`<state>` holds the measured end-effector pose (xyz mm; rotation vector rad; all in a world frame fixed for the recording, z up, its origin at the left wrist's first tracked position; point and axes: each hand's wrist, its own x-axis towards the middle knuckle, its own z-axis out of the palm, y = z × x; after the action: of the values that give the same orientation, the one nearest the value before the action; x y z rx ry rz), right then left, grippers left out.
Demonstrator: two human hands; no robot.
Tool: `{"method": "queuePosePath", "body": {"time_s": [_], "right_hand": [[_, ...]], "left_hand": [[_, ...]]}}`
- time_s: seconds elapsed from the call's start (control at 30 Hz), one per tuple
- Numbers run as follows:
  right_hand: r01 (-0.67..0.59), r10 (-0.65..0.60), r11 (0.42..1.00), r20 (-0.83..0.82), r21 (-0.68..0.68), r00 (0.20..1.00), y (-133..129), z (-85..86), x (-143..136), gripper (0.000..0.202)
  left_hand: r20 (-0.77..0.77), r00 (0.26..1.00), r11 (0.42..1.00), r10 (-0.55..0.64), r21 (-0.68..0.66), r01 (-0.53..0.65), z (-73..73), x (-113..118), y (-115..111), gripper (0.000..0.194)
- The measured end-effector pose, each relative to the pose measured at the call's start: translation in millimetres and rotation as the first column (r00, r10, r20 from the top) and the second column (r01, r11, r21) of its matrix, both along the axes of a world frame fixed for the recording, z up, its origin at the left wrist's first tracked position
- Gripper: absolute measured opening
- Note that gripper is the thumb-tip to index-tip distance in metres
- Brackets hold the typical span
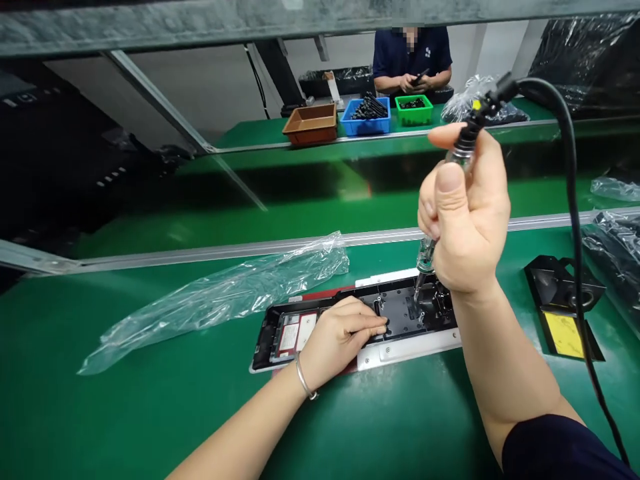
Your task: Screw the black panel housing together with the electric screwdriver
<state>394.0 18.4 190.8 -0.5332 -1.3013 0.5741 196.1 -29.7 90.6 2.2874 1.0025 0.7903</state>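
A long black panel (pixel 400 308) with a white frame lies on the green table (pixel 150 413) in front of me. My left hand (pixel 337 340) rests flat on the panel's middle, fingers pressing it down; a thin bracelet circles that wrist. My right hand (pixel 467 217) is wrapped around an upright corded electric screwdriver (pixel 426 257). Its tip points down onto the panel's right part. The black cable (pixel 570 173) arcs from the tool's top down to the right.
An empty clear plastic bag (pixel 220 293) lies left of the panel. A black stand with a yellow label (pixel 565 307) sits to the right. Across the belt are a brown bin (pixel 311 124), a blue bin (pixel 367 115) and a green bin (pixel 413 109); behind them, a person (pixel 413 57).
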Motion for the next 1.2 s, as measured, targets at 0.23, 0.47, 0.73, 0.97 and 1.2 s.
{"method": "queuePosePath", "body": {"time_s": [0.23, 0.47, 0.73, 0.97, 1.2], "right_hand": [[-0.167, 0.178, 0.978, -0.084, 0.128, 0.980, -4.0, 7.5, -2.0, 0.014], [-0.125, 0.136, 0.984, -0.087, 0.127, 0.987, -9.3, 12.5, -3.9, 0.008], [-0.044, 0.046, 0.998, -0.054, 0.043, 0.998, -15.3, 18.5, -5.1, 0.006], [-0.089, 0.089, 0.993, -0.010, 0.073, 0.996, -13.6, 19.6, -2.1, 0.005], [-0.114, 0.115, 0.989, -0.011, 0.094, 0.993, -11.5, 15.8, 2.3, 0.007]], "left_hand": [[-0.017, 1.000, 0.996, 0.014, 0.084, -0.012, 2.9, -3.7, -15.0, 0.029], [-0.022, 0.998, 0.994, 0.066, 0.086, -0.064, 9.8, -8.6, -16.5, 0.028], [-0.166, 0.978, 0.988, 0.127, -0.065, -0.140, 20.0, -14.5, 3.3, 0.025], [-0.228, 0.968, 0.983, 0.105, -0.126, -0.136, 7.2, 1.8, 3.5, 0.011], [-0.266, 0.962, 0.974, 0.064, -0.195, -0.118, 4.0, 9.2, 9.4, 0.016]]}}
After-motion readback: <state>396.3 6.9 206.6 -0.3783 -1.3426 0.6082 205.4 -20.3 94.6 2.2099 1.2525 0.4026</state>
